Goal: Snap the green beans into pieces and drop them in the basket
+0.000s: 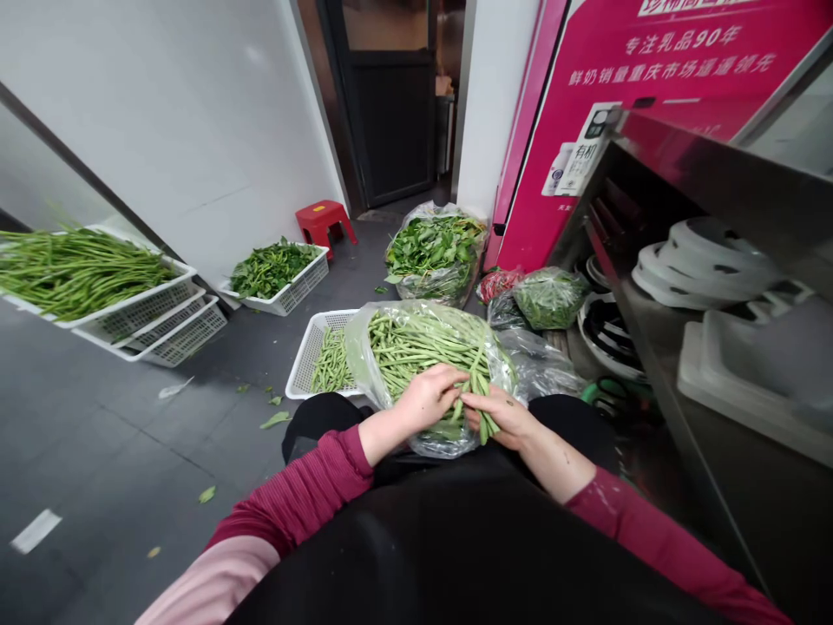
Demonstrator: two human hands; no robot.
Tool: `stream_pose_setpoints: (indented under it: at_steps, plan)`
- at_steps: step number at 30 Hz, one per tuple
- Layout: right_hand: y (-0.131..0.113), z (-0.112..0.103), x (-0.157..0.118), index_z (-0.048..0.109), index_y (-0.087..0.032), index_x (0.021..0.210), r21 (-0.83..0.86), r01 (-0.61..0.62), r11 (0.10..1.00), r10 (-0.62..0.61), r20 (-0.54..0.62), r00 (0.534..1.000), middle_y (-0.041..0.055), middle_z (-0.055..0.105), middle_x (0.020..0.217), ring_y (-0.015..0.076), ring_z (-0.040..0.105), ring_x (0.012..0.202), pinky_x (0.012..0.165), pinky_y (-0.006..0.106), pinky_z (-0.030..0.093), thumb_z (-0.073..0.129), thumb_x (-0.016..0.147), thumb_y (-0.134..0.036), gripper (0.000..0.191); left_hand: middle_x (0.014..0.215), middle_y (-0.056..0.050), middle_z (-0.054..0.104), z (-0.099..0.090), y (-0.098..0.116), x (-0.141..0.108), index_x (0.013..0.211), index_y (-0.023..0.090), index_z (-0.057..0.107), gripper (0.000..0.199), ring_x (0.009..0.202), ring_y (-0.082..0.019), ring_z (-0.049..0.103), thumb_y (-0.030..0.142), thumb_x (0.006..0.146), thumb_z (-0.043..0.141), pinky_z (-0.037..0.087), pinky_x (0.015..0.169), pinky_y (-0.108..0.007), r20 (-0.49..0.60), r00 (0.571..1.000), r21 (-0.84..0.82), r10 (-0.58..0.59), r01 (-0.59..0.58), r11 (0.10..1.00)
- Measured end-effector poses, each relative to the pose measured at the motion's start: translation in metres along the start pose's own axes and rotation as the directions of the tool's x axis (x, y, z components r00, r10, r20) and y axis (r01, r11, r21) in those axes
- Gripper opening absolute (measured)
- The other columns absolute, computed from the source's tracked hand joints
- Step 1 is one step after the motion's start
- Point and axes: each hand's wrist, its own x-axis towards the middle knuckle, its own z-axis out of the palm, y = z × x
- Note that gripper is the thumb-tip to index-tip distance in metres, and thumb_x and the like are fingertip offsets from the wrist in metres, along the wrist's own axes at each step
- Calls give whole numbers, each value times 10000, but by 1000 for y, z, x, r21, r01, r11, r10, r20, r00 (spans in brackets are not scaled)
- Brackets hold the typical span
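A big clear plastic bag (pixel 361 347) full of long green beans (pixel 423 343) lies open in front of my lap. Over its near side, my right hand (pixel 498 412) is closed around a small bunch of green beans (pixel 482 395), whose ends stick out below the fingers. My left hand (pixel 433 395) meets it from the left, thumb and fingers pinched at the beans' side. Its fingertips are partly hidden, but they appear to grip a bean. Behind the bag on the left, a white basket (pixel 303 360) contains short pieces of bean (pixel 333 360).
Stacked white baskets (pixel 188 334) with long green stalks (pixel 84 269) stand at left. Farther back are a basket of leafy greens (pixel 277 267), a red stool (pixel 324 226) and a bag of leaves (pixel 439 247). A metal shelf (pixel 664 347) with white containers (pixel 703 260) edges my right side.
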Motion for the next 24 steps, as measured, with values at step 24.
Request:
stream_pose_setpoints:
  at_steps: [24]
  plan:
    - [3, 2, -3, 565, -141, 772, 58, 51, 997, -42, -155, 987, -23, 500, 563, 37, 347, 376, 352, 182, 272, 627, 678, -266, 168, 556, -15, 535, -4, 0, -18, 599, 161, 546, 246, 536, -117, 503, 280, 768, 413, 384, 544, -227, 173, 961, 240, -217, 172, 955]
